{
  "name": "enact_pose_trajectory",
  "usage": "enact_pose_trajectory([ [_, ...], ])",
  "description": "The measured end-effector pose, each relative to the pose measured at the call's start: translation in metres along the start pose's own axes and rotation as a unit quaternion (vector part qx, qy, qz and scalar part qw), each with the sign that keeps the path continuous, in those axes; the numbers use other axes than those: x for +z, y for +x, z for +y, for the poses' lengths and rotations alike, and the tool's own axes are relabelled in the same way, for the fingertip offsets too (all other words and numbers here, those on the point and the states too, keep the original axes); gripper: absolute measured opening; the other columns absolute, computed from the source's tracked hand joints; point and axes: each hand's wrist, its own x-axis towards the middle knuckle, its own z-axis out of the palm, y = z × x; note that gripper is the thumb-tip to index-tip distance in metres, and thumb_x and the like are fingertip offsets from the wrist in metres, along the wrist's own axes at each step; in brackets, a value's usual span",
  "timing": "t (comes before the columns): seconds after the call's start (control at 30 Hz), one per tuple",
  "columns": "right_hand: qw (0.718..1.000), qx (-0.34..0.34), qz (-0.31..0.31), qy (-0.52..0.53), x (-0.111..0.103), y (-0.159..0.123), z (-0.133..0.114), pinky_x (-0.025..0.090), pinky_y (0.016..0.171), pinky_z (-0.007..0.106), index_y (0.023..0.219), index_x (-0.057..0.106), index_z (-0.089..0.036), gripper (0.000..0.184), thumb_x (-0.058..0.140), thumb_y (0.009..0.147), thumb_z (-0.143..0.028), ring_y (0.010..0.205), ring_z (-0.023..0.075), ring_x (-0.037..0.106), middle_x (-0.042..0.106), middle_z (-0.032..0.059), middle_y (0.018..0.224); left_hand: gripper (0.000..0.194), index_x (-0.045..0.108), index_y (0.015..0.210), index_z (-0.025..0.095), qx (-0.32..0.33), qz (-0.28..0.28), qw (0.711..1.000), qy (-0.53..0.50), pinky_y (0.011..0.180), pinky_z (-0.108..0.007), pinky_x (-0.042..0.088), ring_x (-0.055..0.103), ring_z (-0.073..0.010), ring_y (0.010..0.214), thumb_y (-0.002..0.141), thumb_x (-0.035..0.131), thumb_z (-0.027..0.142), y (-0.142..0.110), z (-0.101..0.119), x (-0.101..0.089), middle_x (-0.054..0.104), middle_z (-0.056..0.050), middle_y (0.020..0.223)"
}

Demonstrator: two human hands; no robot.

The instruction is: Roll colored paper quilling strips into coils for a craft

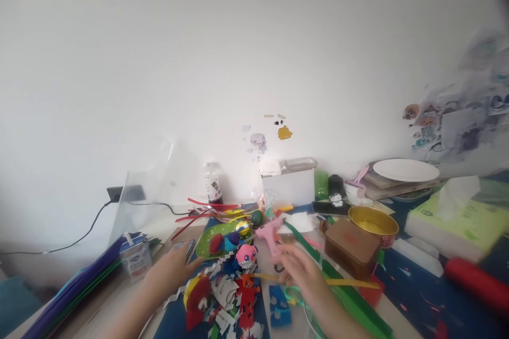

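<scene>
My left hand [174, 266] reaches in from the lower left, thumb stretched out, holding nothing visible. It hovers beside a phone [183, 246] and a green tray [207, 237] bearing rolled balls of colored corrugated paper. My right hand [299, 269] has its fingers apart at the handle end of a pink glue gun [271, 233]; whether they touch it is unclear. A yellow corrugated strip [352, 282] passes behind that hand. Between both hands sits a pink ball figure [247, 255] with eyes, above red paper cutouts [247, 301] and white scraps [226, 292].
At the left stands a milk carton [135, 259]. A drink bottle [213, 184] and a white box [288, 185] stand by the wall. On the right are a brown box [352, 248], a gold bowl [374, 221], a tissue pack [457, 222] and a red roll [477, 280].
</scene>
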Motion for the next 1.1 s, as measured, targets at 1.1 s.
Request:
enact_pose_trajectory([
  [1.1, 0.999, -0.009, 0.03, -0.032, 0.003, 0.002, -0.002, 0.041, 0.053, 0.024, 0.088, 0.055, -0.018, 0.022, 0.044, 0.069, -0.018, 0.052, 0.0115, 0.051, 0.062, 0.0006, 0.074, 0.054, 0.054, 0.112, 0.012, 0.103, -0.013, 0.993, -0.063, 0.089, -0.035, 0.04, 0.053, -0.0293, 0.108, 0.058, 0.05, 0.015, 0.068, 0.018, 0.006, 0.06, -0.013, 0.117],
])
